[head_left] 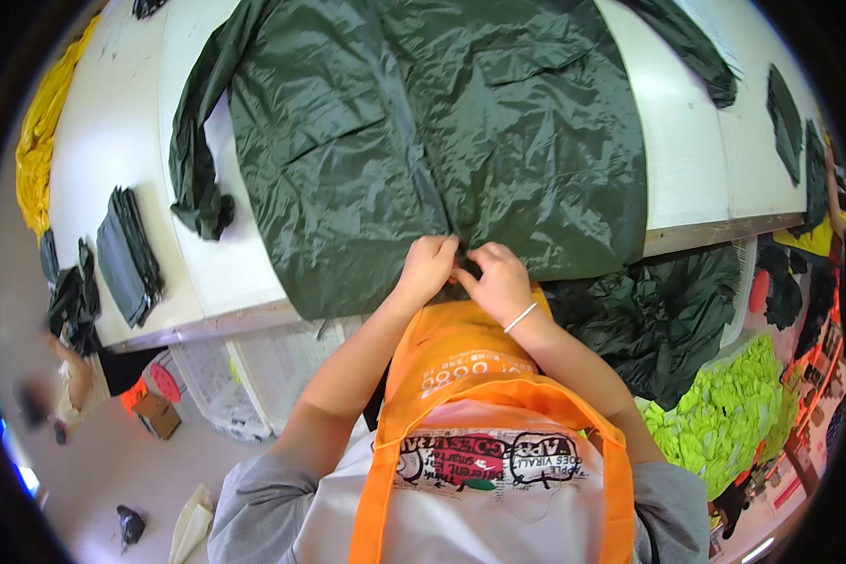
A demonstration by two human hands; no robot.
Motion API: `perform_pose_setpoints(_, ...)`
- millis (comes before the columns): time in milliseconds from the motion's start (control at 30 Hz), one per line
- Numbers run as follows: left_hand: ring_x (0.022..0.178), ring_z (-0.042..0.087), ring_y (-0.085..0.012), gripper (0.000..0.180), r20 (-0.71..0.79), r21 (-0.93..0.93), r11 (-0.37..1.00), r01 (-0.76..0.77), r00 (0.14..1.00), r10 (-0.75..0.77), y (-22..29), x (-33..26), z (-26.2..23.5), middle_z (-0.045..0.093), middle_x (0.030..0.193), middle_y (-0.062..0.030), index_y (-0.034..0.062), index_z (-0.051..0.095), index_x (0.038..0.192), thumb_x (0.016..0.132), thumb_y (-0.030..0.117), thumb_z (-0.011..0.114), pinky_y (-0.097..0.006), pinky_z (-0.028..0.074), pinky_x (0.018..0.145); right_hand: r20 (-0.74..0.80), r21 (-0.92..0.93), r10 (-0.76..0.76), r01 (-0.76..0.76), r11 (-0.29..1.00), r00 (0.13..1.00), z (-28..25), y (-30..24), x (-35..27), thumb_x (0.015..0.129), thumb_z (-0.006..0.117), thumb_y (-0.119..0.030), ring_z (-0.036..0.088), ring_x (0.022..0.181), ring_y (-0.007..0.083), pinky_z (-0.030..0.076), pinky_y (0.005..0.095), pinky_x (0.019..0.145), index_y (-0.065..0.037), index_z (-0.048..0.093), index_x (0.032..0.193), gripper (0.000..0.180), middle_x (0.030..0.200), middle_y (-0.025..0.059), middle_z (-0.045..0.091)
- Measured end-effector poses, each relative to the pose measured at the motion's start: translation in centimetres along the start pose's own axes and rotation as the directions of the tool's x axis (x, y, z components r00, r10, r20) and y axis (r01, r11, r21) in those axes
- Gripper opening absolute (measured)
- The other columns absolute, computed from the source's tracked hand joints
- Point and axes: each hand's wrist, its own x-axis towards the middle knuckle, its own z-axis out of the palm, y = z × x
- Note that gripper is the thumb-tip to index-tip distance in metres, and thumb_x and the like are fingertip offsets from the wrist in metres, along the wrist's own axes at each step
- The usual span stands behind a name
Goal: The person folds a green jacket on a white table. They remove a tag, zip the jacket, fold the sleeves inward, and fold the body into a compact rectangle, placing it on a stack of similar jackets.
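A dark green, glossy rain jacket (338, 179) lies spread on the white table (686, 160), front side up, with flap pockets and a front opening down its middle. At the bottom end of that opening, my left hand (429, 270) pinches the jacket's edge. Close beside it, my right hand (500, 285) has its fingers closed on the other edge, the fingertips nearly meeting the left ones. The small part between the fingertips is mostly hidden. One sleeve (195, 160) of the jacket hangs bent to the left.
Folded dark green garments (129, 256) lie on the table at left, yellow material (42, 132) beyond. Under the table edge stand white plastic crates (221, 385). To my right are a heap of dark green garments (667, 310) and a lime-yellow pile (724, 414). Another person (70, 381) is at far left.
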Motion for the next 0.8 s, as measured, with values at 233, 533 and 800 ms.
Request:
perform_pose_setpoints(233,0.058,0.06,-0.0357,0.043,-0.087,0.459,0.882,-0.104,0.983,0.161,1.6,-0.1,-0.5,0.059,0.057,-0.017,0.0014,0.061,0.061,0.088,0.031,0.045,-0.044,0.048,0.059,0.04,-0.02,-0.076,0.077,0.997,0.996,0.0,0.7,0.5,0.075,0.063,-0.015,0.057,0.079,0.0307,0.049,0.0397,0.068,-0.003,0.058,0.069,0.014,0.077,0.0128,0.056)
perform_pose_setpoints(533,0.136,0.023,-0.0316,0.059,-0.139,0.894,0.435,-0.112,0.851,0.506,7.8,6.7,1.4,0.029,0.148,-0.0092,0.0117,0.041,0.137,0.084,0.032,0.058,-0.053,0.016,0.109,0.371,0.146,-0.072,0.018,0.989,0.926,-10.9,6.1,7.8,0.078,0.066,-0.024,0.06,0.077,0.0307,0.05,0.0385,0.07,-0.007,0.067,0.078,0.018,0.078,0.0111,0.063)
perform_pose_setpoints(800,0.138,0.019,-0.033,0.065,-0.176,0.937,0.348,0.027,0.897,0.404,8.2,6.3,2.7,0.024,0.15,-0.0104,0.0093,0.034,0.14,0.083,0.03,0.058,-0.053,0.012,0.111,-0.819,0.286,0.543,-0.688,0.667,0.186,-39.6,38.2,27.8,0.068,0.077,-0.045,0.027,0.13,0.0442,0.028,0.051,0.104,-0.002,0.02,0.142,0.102,0.142,0.0277,0.024)
